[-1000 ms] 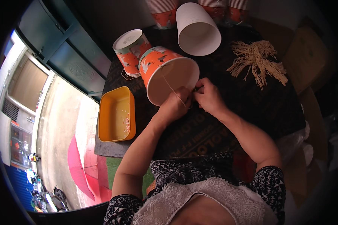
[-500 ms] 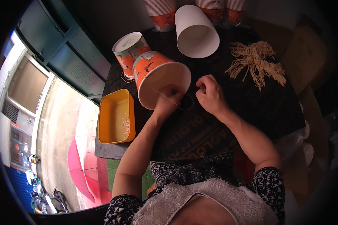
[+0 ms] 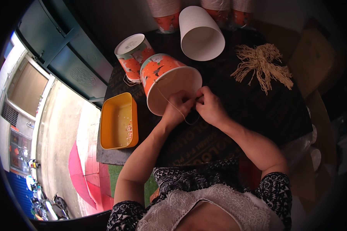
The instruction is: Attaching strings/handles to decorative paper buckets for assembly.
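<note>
As thin string [image 3: 163, 96] loops off paper bucket [image 3: 167, 73] | left fingers [image 3: 184, 96], right fingers [image 3: 205, 93] pinched, probably gripping string

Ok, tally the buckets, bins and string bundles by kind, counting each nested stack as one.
Orange patterned buckets, nearer: 2 (upturned one possibly nested)
White bucket: 1
Orange bucket stacks behind: 3
Yellow bin: 1
String bundle: 1
Total: 8

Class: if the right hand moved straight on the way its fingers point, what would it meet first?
The right hand would probably meet the rim of the orange patterned bucket, though depth there is unclear.
</note>
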### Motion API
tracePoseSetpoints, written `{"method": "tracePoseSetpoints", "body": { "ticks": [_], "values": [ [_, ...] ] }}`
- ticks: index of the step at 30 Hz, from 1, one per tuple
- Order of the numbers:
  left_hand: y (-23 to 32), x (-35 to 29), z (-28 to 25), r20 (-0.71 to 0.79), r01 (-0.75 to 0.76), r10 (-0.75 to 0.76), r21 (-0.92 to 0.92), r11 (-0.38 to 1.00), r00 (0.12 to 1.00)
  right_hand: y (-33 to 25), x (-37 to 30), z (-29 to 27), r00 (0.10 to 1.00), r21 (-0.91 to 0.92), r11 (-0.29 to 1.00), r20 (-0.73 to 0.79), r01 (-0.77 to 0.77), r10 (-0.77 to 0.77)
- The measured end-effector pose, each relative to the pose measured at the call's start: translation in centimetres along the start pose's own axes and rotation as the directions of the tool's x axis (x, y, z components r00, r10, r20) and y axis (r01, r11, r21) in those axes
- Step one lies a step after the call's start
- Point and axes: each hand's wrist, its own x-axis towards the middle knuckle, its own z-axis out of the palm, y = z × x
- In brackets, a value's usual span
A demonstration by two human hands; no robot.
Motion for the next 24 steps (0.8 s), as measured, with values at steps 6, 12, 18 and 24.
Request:
{"method": "tracePoseSetpoints", "body": {
  "ticks": [6, 12, 18, 24],
  "values": [
    [0.2, -0.1, 0.1, -0.01, 0.037, -0.037, -0.028, 0.999, 0.999, 0.8, 0.1, 0.0, 1.0, -0.023, 0.999, 0.001, 0.03, -0.03],
    [0.0, -0.1, 0.0, -0.009, 0.06, -0.061, -0.089, 0.994, 0.998, 0.6, 0.1, -0.3, 0.996, -0.112, 0.99, 0.03, 0.088, -0.085],
    [0.9, -0.3, -0.3, 0.0, 0.15, -0.152, -0.169, 0.974, 0.988, -0.1, 0.2, -0.9, 0.983, -0.164, 0.977, 0.141, 0.136, -0.113],
    [1.6, -0.6, -0.2, -0.003, 0.167, -0.172, -0.208, 0.964, 0.985, 0.5, 0.5, -0.5, 0.956, -0.182, 0.939, 0.089, 0.293, -0.281]
  ]
}}
